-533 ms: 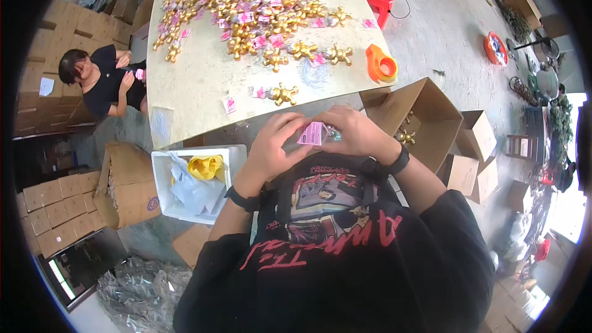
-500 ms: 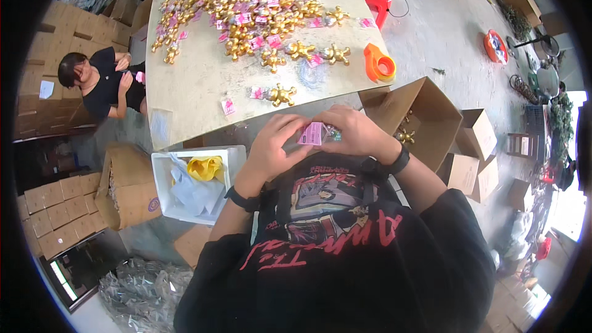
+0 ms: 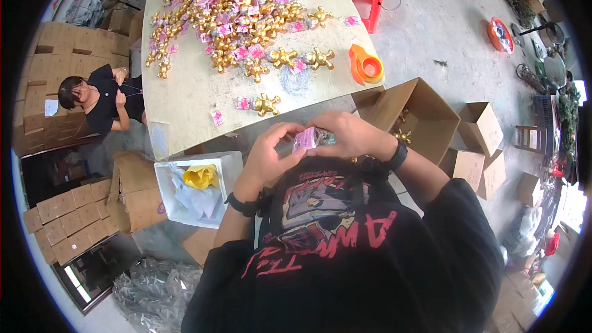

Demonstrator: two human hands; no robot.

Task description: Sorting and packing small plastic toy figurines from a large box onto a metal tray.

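Note:
My left hand [image 3: 266, 153] and my right hand [image 3: 350, 135] meet close to my chest, both gripping a small pink tagged packet [image 3: 306, 139] held between their fingertips. What lies under the packet is hidden by my fingers. Just beyond my hands, a single gold bear-shaped ornament [image 3: 265, 105] with a pink tag lies near the front edge of the pale table [image 3: 185, 105]. A large heap of gold ornaments with pink tags [image 3: 228, 6] covers the far half of the table.
An orange tape dispenser [image 3: 365, 66] sits at the table's right edge. An open cardboard box [image 3: 419, 117] stands to my right, a white bin with a yellow bag [image 3: 197, 185] to my left. Another person [image 3: 98, 98] sits at the left among stacked cartons [image 3: 61, 216].
My hands have stayed together on the pink packet, with only slight finger movement. Nothing on the table has moved.

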